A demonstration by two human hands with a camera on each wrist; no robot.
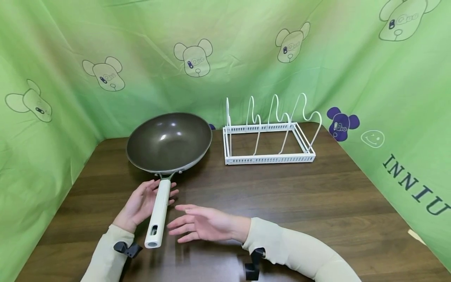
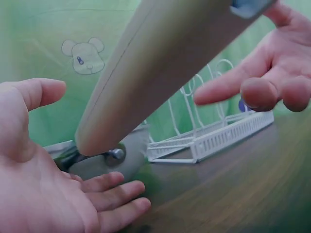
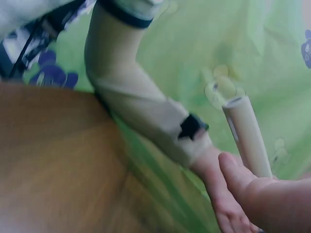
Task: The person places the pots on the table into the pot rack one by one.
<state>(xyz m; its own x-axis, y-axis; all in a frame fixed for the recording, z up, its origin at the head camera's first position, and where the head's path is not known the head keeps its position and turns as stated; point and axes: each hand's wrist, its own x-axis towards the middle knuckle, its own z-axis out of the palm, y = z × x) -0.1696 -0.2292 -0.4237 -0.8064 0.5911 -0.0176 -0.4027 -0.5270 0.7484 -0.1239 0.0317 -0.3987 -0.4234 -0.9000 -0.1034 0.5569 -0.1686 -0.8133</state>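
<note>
A dark frying pan with a metal rim sits on the left side of the table, its cream handle pointing toward me and raised off the tabletop. My left hand lies beneath the handle near the pan, palm up, thumb and fingers spread on either side. The left wrist view has the handle above that palm, with a gap between them. Just right of the handle's lower half, my right hand hovers with loosely extended fingers, holding nothing. From the right wrist, the handle rises behind my right hand.
A white wire rack with several upright curved dividers stands at the back right of the brown wooden table. Green cloth printed with bear faces hangs behind and along both sides.
</note>
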